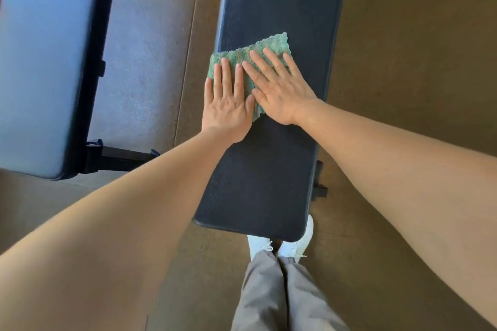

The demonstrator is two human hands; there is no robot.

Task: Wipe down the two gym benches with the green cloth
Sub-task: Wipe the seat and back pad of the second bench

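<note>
Green, with paler mottling: the cloth (248, 62) lies flat on the dark padded bench (269, 169), against the bench's left edge, roughly midway along the visible length. Its far right corner points toward the far end; its near edge is hidden under the palms.

Left hand (227, 107): flat, palm down, fingers straight and close together, pressing the left part of the cloth at the bench's left edge. Not closed around anything; the little finger lies at the very edge of the padding.

Right hand (279, 91): flat, palm down, fingers spread and angled toward the far left, pressing the right part of the cloth. The two hands touch at the thumb side. Neither grips; both only bear down on the fabric.

Bench surface: dark blue-black, fine-grained texture, rounded near corners. No brand, label or writing legible on it or on the cloth.

Second bench (45, 62): left of the first, well apart, pad reflecting pale blue light; black frame parts show along its right edge.

Floor (403, 62): brown, matte.

White shoes (279, 243) and grey trousers (279, 293) show just past the bench's near end.
</note>
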